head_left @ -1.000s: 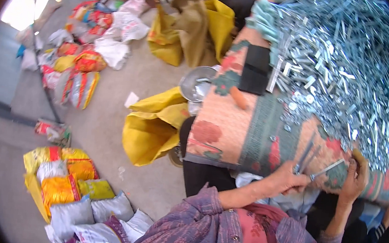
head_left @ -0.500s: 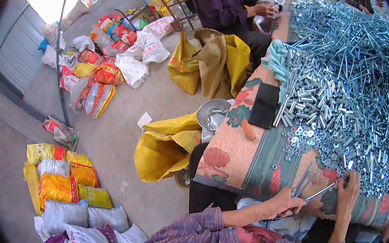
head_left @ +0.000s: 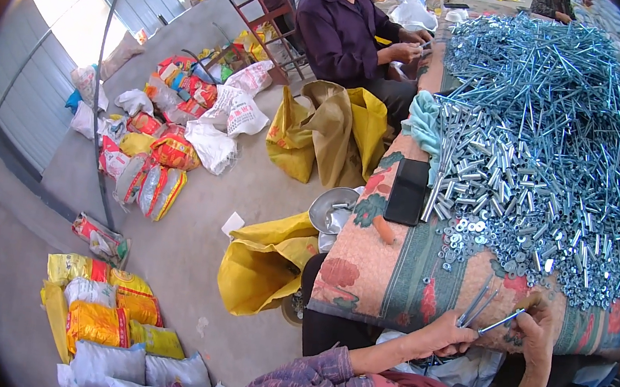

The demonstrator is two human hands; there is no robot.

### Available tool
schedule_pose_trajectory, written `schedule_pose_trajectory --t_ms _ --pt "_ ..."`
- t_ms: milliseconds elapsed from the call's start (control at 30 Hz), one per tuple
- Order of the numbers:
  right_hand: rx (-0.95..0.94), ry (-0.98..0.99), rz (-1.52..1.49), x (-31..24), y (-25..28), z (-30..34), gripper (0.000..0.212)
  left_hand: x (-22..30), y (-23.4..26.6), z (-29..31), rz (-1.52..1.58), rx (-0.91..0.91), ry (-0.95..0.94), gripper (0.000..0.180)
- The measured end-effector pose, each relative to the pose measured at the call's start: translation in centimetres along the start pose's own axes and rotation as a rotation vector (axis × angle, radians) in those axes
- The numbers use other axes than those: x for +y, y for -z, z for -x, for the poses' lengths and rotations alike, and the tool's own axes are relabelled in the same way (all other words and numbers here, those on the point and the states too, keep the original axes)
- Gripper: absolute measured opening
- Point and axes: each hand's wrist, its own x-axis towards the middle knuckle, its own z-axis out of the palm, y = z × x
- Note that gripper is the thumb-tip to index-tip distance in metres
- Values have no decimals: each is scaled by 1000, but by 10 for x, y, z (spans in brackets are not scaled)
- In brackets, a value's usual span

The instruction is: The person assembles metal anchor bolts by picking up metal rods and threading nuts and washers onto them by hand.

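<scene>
Near the front edge of the cloth-covered table, my left hand is closed around several long thin metal bolts. One of them, with a thicker sleeve-like part, points right and up toward my other hand. My right hand has its fingers curled together at that bolt's tip; whatever small piece they pinch is hidden. Beyond my hands lie loose washers and nuts, short metal sleeves and a large heap of long bolts.
A black phone, an orange finger-shaped piece and a teal cloth lie along the table's left side. A metal bowl and yellow sacks stand left of it. Another person sits beyond; filled bags cover some floor.
My right hand has drawn back from the edge of the washers and nuts toward me, to the bolt's tip. My left hand keeps hold of the bolts. The view has tilted up slightly.
</scene>
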Motion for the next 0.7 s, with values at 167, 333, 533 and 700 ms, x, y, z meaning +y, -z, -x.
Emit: schedule_pose_trajectory --t_ms 167,333,533,700 --pt "-39 -179 -38 17 -15 14 11 1 -5 1 -5 -19 10 17" --pt "57 -57 -38 3 -13 20 21 -1 -5 -1 -23 -22 28 21" --pt "29 89 163 7 -4 4 24 11 -13 -2 -85 222 28 20" --pt "-13 -40 206 6 -15 0 24 13 -11 -3 -63 303 -83 7"
